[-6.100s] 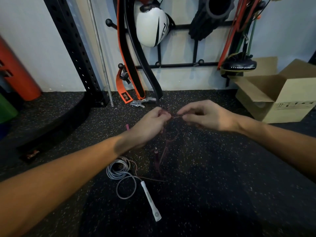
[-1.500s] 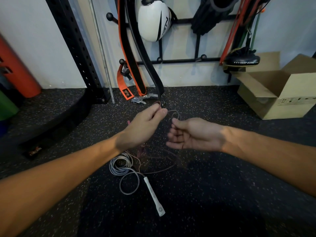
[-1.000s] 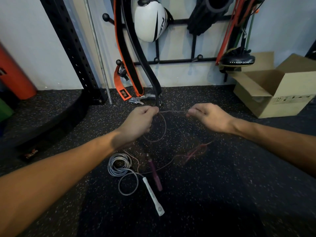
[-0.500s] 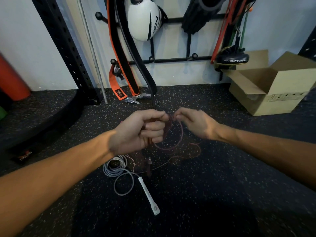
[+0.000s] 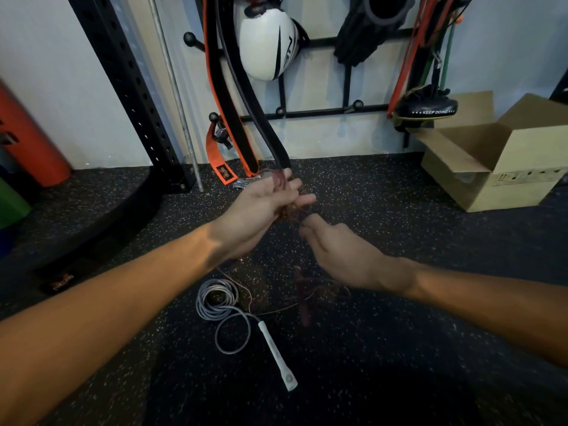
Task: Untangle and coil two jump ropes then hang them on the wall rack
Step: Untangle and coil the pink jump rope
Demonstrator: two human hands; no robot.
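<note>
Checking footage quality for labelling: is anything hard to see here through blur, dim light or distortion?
Head view: the thin maroon rope in the left hand is motion-blurred and dim against the dark floor; the rack upright leans from wide-angle distortion.

We had one wide-angle view, worn on the head, looking forward and down along both forearms at the speckled floor (image 5: 399, 348). It sat close over the hands, with the wall rack (image 5: 307, 113) rising beyond the floor's far edge.
</note>
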